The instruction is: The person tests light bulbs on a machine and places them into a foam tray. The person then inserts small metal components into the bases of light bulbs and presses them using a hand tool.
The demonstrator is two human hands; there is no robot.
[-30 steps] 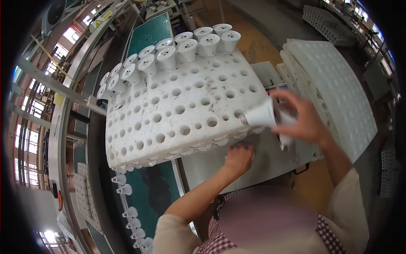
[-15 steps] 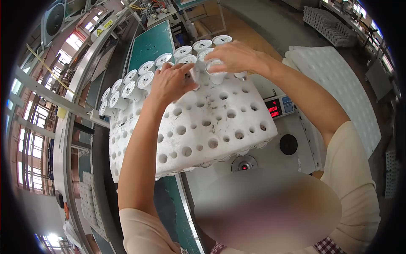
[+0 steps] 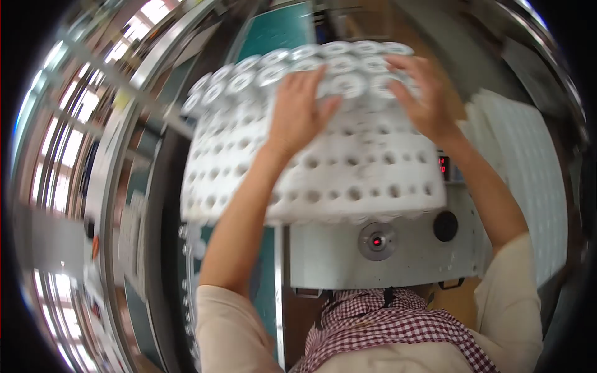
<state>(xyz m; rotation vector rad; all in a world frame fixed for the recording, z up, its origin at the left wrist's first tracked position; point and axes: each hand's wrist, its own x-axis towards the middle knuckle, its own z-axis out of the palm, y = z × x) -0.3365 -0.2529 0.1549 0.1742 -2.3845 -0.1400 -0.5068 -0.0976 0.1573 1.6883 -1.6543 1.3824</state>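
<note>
A white foam tray [image 3: 367, 171] with rows of round holes lies in front of me. White cup-shaped parts [image 3: 348, 86] with round tops stand in rows along its far side; motion blur hides their detail. My left hand [image 3: 301, 109] is over the near row, fingers stretched forward and thumb apart, with a part just right of its thumb and index finger. At the right end of the rows, my right hand [image 3: 424, 96] has its fingers and thumb spread beside the parts. Neither hand shows a part clearly gripped. The fingers partly cover some parts.
Under the tray is a pale machine top with a round metal fitting lit red [image 3: 377, 241], a black disc [image 3: 445, 226] and a red digital display [image 3: 443, 166]. A green belt [image 3: 277, 31] runs beyond. More white foam sheets [image 3: 528, 180] stand at the right.
My view has turned and shifted, so the tray appears squarer and farther right. Both hands have moved right across the rows, and the fingers of both look more spread.
</note>
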